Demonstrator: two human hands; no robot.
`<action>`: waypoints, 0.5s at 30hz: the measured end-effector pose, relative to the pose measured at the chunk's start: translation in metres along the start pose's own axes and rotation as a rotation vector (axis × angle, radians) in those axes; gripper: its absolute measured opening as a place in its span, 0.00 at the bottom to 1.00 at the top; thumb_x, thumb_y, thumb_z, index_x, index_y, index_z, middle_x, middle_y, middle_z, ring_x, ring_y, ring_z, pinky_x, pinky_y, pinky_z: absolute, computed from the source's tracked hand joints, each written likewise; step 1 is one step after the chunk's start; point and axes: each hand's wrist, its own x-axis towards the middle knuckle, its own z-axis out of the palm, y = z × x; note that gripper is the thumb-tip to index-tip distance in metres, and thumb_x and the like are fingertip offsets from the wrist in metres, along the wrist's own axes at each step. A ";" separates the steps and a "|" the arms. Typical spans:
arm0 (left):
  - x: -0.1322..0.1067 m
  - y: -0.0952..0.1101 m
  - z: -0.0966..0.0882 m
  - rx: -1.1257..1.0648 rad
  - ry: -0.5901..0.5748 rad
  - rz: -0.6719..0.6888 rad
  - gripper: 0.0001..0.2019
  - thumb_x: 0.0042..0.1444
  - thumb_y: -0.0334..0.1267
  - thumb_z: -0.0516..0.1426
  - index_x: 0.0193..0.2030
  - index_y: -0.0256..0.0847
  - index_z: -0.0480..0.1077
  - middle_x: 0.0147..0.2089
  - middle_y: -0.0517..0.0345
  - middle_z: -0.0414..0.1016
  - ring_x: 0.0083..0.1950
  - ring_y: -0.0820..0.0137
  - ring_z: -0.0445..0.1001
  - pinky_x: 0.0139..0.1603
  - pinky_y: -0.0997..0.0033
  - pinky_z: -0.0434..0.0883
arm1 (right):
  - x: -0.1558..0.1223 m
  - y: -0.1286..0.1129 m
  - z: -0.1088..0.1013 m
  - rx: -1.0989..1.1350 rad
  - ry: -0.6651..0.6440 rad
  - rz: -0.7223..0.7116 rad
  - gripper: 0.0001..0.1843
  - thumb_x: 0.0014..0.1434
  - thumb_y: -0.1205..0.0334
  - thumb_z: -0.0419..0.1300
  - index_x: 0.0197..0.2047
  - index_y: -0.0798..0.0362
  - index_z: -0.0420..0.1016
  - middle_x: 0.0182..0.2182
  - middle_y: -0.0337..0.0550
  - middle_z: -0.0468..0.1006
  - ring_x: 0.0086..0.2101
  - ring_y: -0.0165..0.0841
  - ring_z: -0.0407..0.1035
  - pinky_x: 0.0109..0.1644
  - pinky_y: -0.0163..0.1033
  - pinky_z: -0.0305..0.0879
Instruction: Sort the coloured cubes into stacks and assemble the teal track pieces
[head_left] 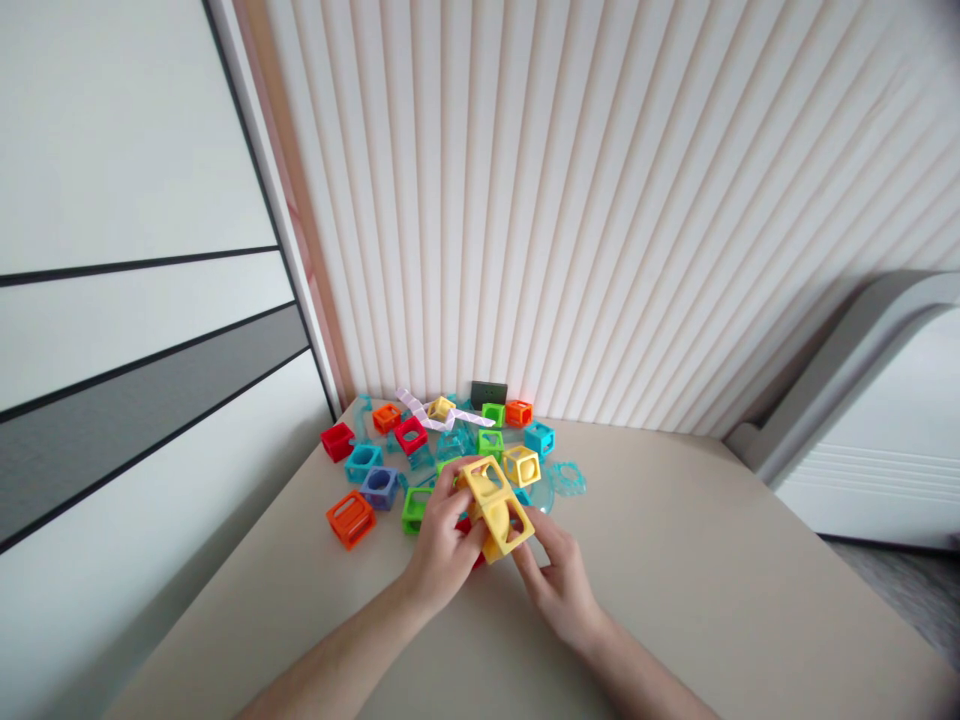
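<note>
Two joined yellow blocks (496,508) are held just above the beige surface (675,560), the left hand (442,548) in a closed grip on one side and the right hand (559,580) pinching the lower block; behind the yellow blocks lies a pile of coloured cubes (450,440), an orange cube (350,518) to their left

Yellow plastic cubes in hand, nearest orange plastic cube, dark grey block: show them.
Yellow plastic cubes (495,505): head view, middle part.
Nearest orange plastic cube (350,519): head view, top face.
Dark grey block (488,393): head view, front face.
</note>
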 end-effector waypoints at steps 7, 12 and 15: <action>-0.003 0.000 -0.002 0.022 -0.003 0.123 0.16 0.60 0.33 0.60 0.55 0.46 0.73 0.59 0.48 0.68 0.60 0.58 0.71 0.61 0.59 0.71 | -0.001 -0.003 -0.004 -0.005 0.028 -0.051 0.17 0.67 0.60 0.57 0.58 0.49 0.74 0.46 0.51 0.82 0.41 0.40 0.78 0.47 0.39 0.75; -0.006 0.000 -0.005 0.004 -0.079 0.173 0.20 0.62 0.36 0.59 0.61 0.48 0.70 0.64 0.47 0.63 0.66 0.56 0.66 0.66 0.58 0.67 | -0.001 0.005 -0.004 0.027 0.115 -0.015 0.16 0.69 0.59 0.54 0.58 0.48 0.75 0.46 0.50 0.81 0.43 0.40 0.77 0.47 0.40 0.73; -0.007 -0.001 -0.005 -0.015 -0.142 0.165 0.15 0.64 0.38 0.58 0.57 0.47 0.73 0.67 0.46 0.60 0.68 0.55 0.64 0.66 0.58 0.68 | 0.000 0.008 -0.007 0.044 0.148 -0.001 0.16 0.71 0.58 0.52 0.56 0.48 0.76 0.45 0.49 0.81 0.42 0.40 0.76 0.46 0.40 0.72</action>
